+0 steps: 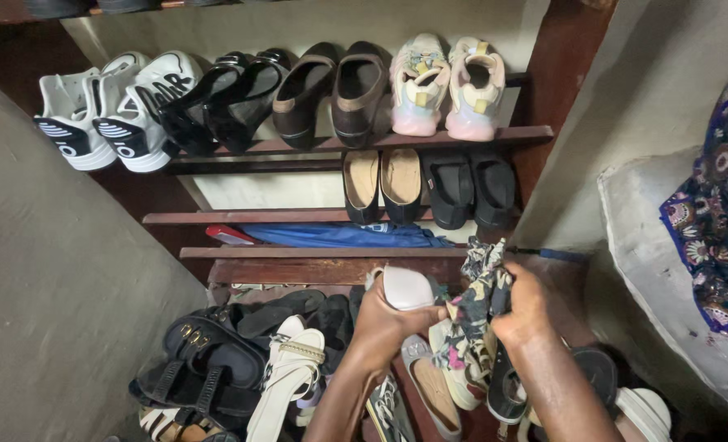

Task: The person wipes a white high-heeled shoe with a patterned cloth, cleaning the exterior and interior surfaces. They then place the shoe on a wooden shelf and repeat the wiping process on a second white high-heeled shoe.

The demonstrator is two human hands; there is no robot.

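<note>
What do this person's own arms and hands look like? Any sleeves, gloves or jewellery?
Both forearms are bare, with no sleeve in view. The left hand and the right hand wear no gloves. No watch, bracelet or ring shows on the parts that can be seen, though the fingers are mostly curled out of sight. Both arms enter from the bottom edge, so nothing above the forearm shows.

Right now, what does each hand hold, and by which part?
The left hand grips a pale beige flat shoe around its middle; the right hand clutches a patterned dark floral cloth bunched near its top.
</note>
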